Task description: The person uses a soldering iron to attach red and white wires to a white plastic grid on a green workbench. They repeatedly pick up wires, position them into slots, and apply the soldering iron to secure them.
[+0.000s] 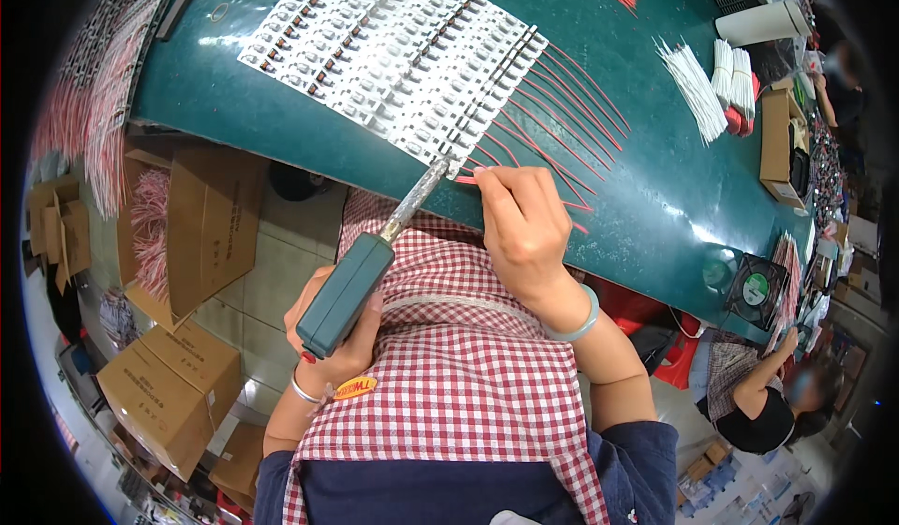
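My left hand (pixel 328 338) grips the teal handle of a soldering iron (pixel 348 286); its metal shaft reaches up to the near edge of a row of small white circuit strips (pixel 393 47) laid out on the green table (pixel 646 207). My right hand (pixel 524 225) pinches a thin red wire (pixel 465 179) right at the iron's tip. Several red wires (pixel 562 118) lie fanned out from the strips on the right side.
Bundles of white wires (pixel 698 89) and a cardboard box (pixel 775 136) sit at the table's right. A small fan (pixel 755 289) stands at the near right edge. Cardboard boxes (pixel 173 389) stand on the floor left. Another person (pixel 758 403) sits lower right.
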`<state>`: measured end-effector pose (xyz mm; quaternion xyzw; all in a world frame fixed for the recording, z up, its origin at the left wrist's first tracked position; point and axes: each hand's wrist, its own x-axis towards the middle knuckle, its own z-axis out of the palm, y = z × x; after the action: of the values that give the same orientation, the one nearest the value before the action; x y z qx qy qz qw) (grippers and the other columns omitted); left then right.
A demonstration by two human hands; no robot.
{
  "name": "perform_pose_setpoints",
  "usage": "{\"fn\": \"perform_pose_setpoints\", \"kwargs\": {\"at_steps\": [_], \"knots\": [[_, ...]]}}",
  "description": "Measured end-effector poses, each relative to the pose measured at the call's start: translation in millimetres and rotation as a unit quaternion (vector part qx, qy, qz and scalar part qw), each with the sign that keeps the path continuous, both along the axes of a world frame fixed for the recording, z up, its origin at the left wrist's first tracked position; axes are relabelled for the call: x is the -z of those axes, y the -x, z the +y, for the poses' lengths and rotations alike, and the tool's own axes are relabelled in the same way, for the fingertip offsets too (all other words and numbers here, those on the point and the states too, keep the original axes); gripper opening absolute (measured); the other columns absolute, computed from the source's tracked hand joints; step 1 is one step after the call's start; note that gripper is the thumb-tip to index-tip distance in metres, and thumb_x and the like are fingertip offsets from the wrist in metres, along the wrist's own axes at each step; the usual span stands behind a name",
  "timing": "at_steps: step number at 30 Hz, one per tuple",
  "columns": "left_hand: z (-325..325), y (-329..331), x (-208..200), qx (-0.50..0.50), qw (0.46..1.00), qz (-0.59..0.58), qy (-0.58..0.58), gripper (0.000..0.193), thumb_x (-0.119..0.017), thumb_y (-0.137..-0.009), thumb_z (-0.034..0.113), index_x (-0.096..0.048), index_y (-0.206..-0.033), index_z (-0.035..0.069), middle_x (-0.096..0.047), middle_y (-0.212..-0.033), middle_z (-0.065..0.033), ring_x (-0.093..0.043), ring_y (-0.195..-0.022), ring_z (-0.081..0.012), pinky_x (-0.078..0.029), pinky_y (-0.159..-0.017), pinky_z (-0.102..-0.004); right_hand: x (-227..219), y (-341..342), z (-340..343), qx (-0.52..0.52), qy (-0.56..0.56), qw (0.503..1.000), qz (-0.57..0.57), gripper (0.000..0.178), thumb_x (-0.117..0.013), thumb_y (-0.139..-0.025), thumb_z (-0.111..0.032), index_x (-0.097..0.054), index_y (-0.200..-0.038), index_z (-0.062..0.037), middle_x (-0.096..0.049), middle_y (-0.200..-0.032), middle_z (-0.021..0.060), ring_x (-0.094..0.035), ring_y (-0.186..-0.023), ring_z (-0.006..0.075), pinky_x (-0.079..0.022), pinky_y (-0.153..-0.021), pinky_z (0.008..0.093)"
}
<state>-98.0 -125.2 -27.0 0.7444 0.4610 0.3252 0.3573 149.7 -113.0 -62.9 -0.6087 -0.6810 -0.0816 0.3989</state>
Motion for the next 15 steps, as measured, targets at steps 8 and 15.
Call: {"fn": "perform_pose_setpoints", "kwargs": {"at_steps": [8,15], "knots": [[2.4,-3.2,-3.6,0.011,1.0,-0.003,-0.002,0.02,-0.075,-0.073,-0.005,-0.07,-0.092,-0.007,-0.069,-0.09,-0.0164,-0.069,-0.076,-0.0281,-0.055,-0.066,-0.0329,4.7,3.4,-1.4,0.004,0.016,1.0,-0.006,0.024,-0.07,-0.071,0.005,-0.067,-0.094,0.004,-0.063,-0.085,0.0092,-0.058,-0.073,0.023,-0.049,-0.058,0.0321],[7.8,-12.8,-13.7,0.011,1.0,0.016,-0.014,0.017,-0.074,-0.073,-0.006,-0.069,-0.09,-0.006,-0.066,-0.084,-0.0152,-0.066,-0.069,-0.0261,-0.053,-0.061,-0.0313,2.9,3.8,-1.5,0.004,0.025,1.0,-0.017,0.024,-0.07,-0.071,0.005,-0.067,-0.095,0.0044,-0.063,-0.085,0.0092,-0.058,-0.074,0.0231,-0.049,-0.059,0.0319]]}}
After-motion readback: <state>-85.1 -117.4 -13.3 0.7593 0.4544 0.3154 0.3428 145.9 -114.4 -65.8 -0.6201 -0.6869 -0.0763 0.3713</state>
